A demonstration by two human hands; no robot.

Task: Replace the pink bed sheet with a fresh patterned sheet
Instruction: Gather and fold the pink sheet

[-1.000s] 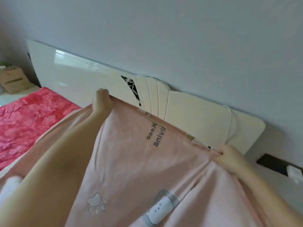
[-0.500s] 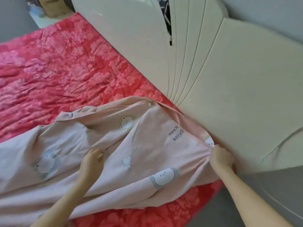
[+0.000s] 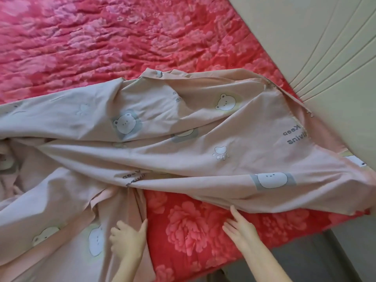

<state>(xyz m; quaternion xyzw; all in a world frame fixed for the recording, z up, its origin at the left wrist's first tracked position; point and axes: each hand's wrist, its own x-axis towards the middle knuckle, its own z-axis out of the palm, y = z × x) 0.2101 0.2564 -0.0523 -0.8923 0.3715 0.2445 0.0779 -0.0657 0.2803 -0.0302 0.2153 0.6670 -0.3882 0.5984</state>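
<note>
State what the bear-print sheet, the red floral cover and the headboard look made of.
Bear-print sheet: thin matte woven cloth, likely cotton; creases sharply. Red floral cover: thicker quilted fabric, puckered, faint sheen. Headboard: smooth cream panel, grooved; leatherette or painted board, unclear.

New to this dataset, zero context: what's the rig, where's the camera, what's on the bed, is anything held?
No robot: a person works with bare hands. All pictures come from a wide-angle camera on their head, looking down. Spread out below is a red floral cover; across it lies a crumpled patterned sheet, pale pink with bears, one end by the cream headboard. The left hand rests on a sheet fold, fingers bent; whether it grips is unclear. The right hand lies open on the cover, fingertips at the sheet's edge.
</note>
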